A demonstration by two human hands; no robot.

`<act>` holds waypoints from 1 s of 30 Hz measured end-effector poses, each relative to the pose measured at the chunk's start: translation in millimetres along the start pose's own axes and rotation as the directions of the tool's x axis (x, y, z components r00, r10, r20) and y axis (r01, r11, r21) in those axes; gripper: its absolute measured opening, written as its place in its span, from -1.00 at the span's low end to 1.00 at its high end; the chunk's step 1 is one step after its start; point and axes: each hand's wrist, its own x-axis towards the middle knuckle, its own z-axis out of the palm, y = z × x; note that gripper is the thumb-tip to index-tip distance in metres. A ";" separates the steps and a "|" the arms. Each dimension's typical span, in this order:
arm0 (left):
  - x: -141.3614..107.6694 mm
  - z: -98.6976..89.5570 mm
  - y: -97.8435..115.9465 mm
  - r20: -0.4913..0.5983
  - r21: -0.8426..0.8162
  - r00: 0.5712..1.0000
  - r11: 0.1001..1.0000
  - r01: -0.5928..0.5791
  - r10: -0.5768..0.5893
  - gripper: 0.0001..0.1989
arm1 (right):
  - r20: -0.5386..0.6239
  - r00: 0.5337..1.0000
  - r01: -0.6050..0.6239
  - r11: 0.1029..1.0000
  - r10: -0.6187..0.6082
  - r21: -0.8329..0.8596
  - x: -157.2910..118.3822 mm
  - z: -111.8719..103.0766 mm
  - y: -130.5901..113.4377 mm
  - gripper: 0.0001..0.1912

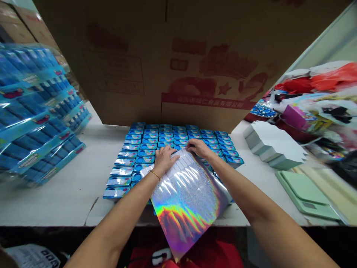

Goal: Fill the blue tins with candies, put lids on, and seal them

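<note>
A shiny holographic sheet (pixel 186 201) with rows of pale rectangular labels near its far end lies tilted above the table's front edge. My left hand (pixel 165 160) grips the sheet's far left edge, thumb lying on top. At the far corner, the fingertips of my right hand (pixel 198 147) are pinched together on the sheet's edge; whether a single label is between them is too small to tell. Beneath the sheet and both hands, rows of small blue boxes (pixel 122 171) stand packed side by side. The sheet hides some of them.
A large cardboard carton (pixel 178 67) rises behind the blue boxes. Wrapped stacks of blue display trays (pixel 41 119) stand at left. To the right are stacked white cards (pixel 276 143), a green scale (pixel 306 193) and heaped plastic bags (pixel 329 104). The white table (pixel 55 208) ends near me.
</note>
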 end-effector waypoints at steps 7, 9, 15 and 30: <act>0.8 1.5 -0.9 -0.020 0.011 1.000 1.000 -0.006 0.007 -0.79 | -0.001 0.986 0.155 0.912 -0.167 -0.379 -19.7 5.1 -5.4 -0.75; 0.9 1.8 -1.5 -0.021 0.010 1.000 1.000 -0.014 0.014 -0.79 | 0.036 0.978 0.201 0.877 -0.206 -0.437 -25.9 6.9 -4.2 -0.71; 1.6 1.8 -1.3 -0.008 0.020 1.000 1.000 -0.022 0.022 -0.81 | 0.048 0.967 0.247 0.868 -0.251 -0.430 -34.4 12.0 3.6 -0.66; 2.0 2.0 -2.0 -0.010 0.005 0.999 0.999 -0.035 0.035 -0.80 | 0.001 0.999 0.050 0.966 -0.052 -0.253 -10.4 7.2 -9.5 -0.83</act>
